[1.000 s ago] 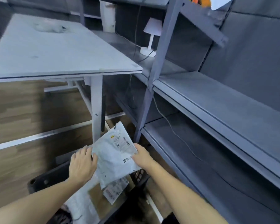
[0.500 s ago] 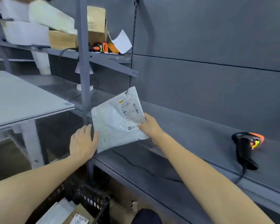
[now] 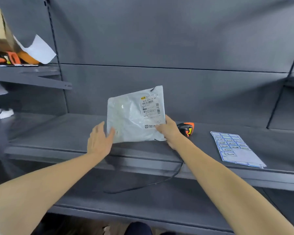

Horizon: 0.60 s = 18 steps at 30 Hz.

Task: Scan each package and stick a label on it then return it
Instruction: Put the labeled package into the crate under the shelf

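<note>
Head view: the right hand point(image 3: 168, 128) pinches the lower right corner of a white plastic package point(image 3: 134, 117), thumb on its printed face, and holds it tilted up above a grey shelf point(image 3: 58, 133). The left hand point(image 3: 99, 141) is spread, fingers straight, its fingertips touching the package's lower left corner. A printed shipping label point(image 3: 150, 106) sits at the package's upper right. Just behind the right hand, a black and orange scanner point(image 3: 187, 128) lies on the shelf, its cable point(image 3: 159, 183) trailing over the front edge. Further right lies a sheet of blue-bordered labels point(image 3: 234, 148). Grey panels point(image 3: 159, 39) back the shelving.
</note>
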Tool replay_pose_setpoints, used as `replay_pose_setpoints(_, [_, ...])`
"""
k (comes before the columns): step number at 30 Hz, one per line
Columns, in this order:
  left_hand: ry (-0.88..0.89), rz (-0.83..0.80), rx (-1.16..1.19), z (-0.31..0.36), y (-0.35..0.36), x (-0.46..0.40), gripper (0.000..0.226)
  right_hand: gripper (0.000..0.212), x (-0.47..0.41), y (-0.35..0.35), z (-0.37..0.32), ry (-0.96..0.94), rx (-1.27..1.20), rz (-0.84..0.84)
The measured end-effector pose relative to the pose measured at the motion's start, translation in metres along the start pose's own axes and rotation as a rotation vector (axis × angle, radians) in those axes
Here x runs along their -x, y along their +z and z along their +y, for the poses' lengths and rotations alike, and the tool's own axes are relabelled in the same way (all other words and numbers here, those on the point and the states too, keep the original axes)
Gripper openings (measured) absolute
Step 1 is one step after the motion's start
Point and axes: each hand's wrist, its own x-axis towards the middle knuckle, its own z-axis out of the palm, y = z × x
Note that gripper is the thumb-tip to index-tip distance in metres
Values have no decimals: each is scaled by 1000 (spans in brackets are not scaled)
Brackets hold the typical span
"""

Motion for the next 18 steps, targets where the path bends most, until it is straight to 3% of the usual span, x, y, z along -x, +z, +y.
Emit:
replay_pose_setpoints(10, [-211,-309,474,58,48,-33,94,51,3,-63,9,12,-93,160])
replay_pose_setpoints(15, [-264,-347,687,64,52,-40,49,48,0,-73,16,9,-59,196])
replay_pose_setpoints(18, [-279,-429,759,58,51,-41,42,45,-4,-79,18,8,13,203])
